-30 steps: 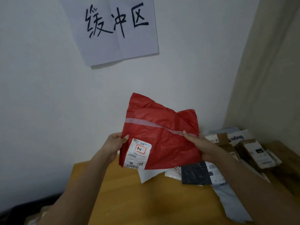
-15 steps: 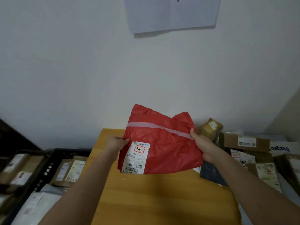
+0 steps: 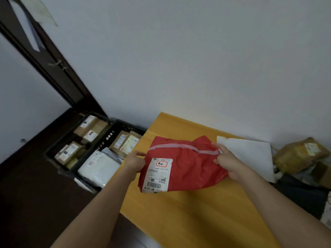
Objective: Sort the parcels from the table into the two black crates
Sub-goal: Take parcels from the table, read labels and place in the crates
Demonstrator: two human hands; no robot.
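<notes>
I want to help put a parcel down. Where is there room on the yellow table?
The table is bare in front, below the red parcel that the left hand and right hand hold, and along its far edge by the wall. The right end is crowded: a white mailer, a taped brown parcel.

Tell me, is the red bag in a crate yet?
No. Both hands, left and right, hold the red bag above the table.
</notes>
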